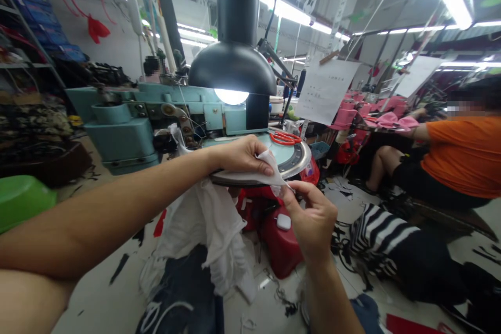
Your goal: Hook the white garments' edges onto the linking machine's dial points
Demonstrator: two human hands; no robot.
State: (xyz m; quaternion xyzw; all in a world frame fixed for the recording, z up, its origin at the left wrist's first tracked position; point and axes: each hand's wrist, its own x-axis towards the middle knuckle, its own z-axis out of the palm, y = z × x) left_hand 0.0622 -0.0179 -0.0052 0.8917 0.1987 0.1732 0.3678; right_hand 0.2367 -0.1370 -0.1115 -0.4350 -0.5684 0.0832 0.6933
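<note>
White fabric (223,229) drapes down from the round plate of a teal sewing machine (121,133) toward my lap. My left hand (246,155) is closed on an upper fold of it, thumb pressed on top, at the plate's near edge. Just right of and below it, my right hand (313,214) pinches the fabric's edge between thumb and fingertips. A short stretch of cloth runs between the two hands. Orange-handled scissors (285,138) lie on the plate beyond my hands. A black lamp (235,57) shines down above the machine.
Below the plate is a red stool-like object (279,250) with a white case (284,222) on it. A green basin (25,201) stands at left. On the right sits a person in an orange shirt (462,156), near black-and-white striped fabric (381,232). Scraps litter the floor.
</note>
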